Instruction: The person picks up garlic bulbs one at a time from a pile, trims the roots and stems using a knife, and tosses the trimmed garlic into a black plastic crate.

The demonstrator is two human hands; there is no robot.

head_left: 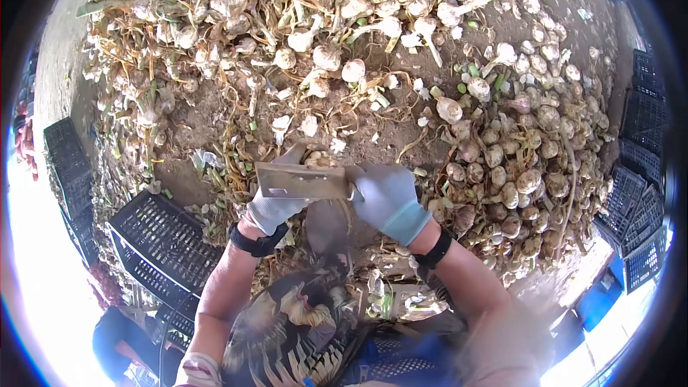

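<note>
My right hand (387,197), in a pale grey glove with a light teal cuff, is closed around the handle end of a cleaver (301,181). Its broad rectangular blade lies across the front of my left hand (276,209), which is also gloved. Just beyond the blade's upper edge shows part of a garlic bulb (320,158), with my left fingers curled at its side; the blade hides most of that grip. Past my hands, loose garlic bulbs (327,58) with dry stalks and roots lie on the soil.
A large heap of trimmed garlic (530,179) is at the right. Black plastic crates stand at the left (161,233) and far right (645,122). A blue container (598,301) is at lower right. Another person (125,344) is at lower left.
</note>
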